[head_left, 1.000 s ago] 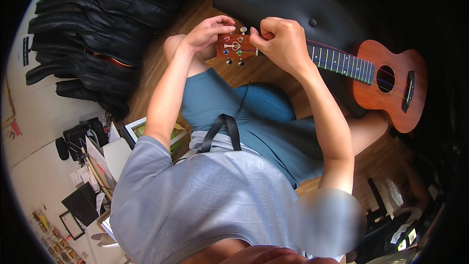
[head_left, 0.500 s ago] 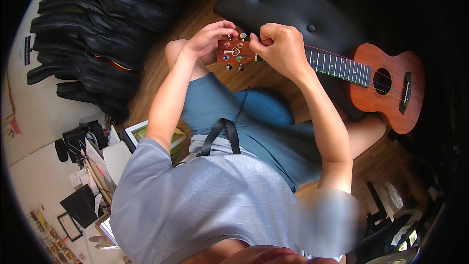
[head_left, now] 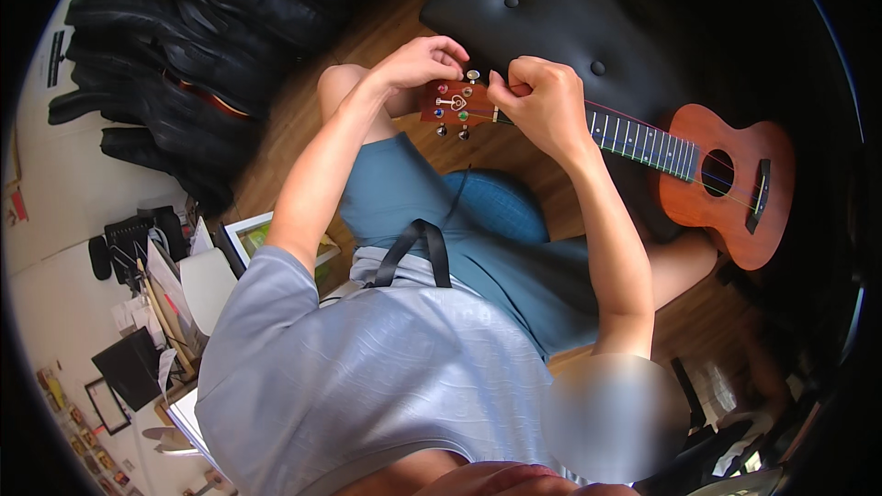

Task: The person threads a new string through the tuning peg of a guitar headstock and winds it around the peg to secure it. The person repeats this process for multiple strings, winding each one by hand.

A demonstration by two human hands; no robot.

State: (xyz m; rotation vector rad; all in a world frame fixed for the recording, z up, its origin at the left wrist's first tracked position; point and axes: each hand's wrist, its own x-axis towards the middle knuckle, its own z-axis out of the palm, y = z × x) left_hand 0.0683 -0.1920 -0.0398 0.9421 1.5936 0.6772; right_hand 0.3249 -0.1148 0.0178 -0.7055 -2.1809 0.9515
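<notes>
A small reddish-brown ukulele (head_left: 767, 152) lies across my legs, its body to the right and its headstock (head_left: 428, 112) to the left. Coloured strings run over the dark fretboard (head_left: 643, 140). My left hand (head_left: 418, 62) bends over the far edge of the headstock, its fingers curled round a tuning peg that they mostly cover. Beside those fingers another silver tuning peg (head_left: 473, 75) shows. Above the neck near the nut, my right hand (head_left: 544, 96) is closed, thumb against the bent forefinger. A red string (head_left: 634, 117) leads into it; the fingertips' hold is partly hidden.
A black buttoned leather seat (head_left: 551, 28) extends behind the neck. Several black instrument bags (head_left: 175, 28) line the far left. At left, papers and a white-framed picture (head_left: 248, 231) stand close to my left arm. A blue round cushion (head_left: 496, 207) sits between my legs.
The view has shifted slightly, so the ukulele appears lower. My left fingers have moved and curl closer over the tuning peg. My right hand stays closed near the nut.
</notes>
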